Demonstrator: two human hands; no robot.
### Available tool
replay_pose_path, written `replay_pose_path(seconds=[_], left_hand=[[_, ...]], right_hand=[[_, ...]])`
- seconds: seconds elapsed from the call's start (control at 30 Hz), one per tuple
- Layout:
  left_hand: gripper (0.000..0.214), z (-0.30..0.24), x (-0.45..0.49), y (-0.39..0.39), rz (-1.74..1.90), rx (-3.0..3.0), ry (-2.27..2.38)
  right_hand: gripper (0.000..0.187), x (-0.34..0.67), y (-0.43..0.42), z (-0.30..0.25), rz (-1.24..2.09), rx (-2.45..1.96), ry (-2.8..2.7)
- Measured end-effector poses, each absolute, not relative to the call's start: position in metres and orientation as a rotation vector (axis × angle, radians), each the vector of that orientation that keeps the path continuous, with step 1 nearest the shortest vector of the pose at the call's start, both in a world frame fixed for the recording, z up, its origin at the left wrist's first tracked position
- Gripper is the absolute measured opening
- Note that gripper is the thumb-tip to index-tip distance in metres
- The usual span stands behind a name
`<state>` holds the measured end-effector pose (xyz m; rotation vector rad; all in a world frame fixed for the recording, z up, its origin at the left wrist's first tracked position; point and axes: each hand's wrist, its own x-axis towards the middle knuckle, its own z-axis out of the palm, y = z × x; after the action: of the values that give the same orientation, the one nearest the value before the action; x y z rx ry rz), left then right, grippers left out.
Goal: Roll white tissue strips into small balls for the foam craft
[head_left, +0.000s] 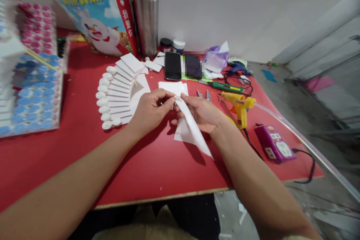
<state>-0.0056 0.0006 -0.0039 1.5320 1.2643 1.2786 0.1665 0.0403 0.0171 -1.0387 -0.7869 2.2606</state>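
Bare forearms (pixel 84 172) angled inward above the flat red tabletop (pixel 157 168). The left hand (pixel 150 110) and right hand (pixel 204 111), fingers bent, pinched the far end of a thin white paper-like strip (pixel 191 124) slanting nearward.

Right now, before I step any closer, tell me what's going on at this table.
A person's left hand and right hand pinch the far end of a white sheet over a red table. Fanned out to the left lie white strips with round white ends. On the right are a yellow hot-glue gun and, partly hidden behind the right hand, scissors, neither of them in hand.
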Motion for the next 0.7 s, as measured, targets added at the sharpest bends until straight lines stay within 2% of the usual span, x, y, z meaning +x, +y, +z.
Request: replay_pose_path(seconds=[0.3, 0.5, 0.7], left_hand=[[0.018, -0.0045, -0.0033, 0.0013, 1.242, 1.411, 1.299], [0.017, -0.0055, -0.0067, 0.0021, 1.236, 1.56, 1.303], [0.018, -0.0026, -0.0081, 0.0012, 1.237, 1.604, 1.295]], right_hand=[[0.005, 0.1619, 0.0368, 0.0162, 2.048, -1.056, -0.896], [0.033, 0.1673, 0.0445, 0.0149, 2.316, -1.057, -0.708], [0.029, 0.1683, 0.0419, 0.0183, 2.379, -1.006, -0.689]])
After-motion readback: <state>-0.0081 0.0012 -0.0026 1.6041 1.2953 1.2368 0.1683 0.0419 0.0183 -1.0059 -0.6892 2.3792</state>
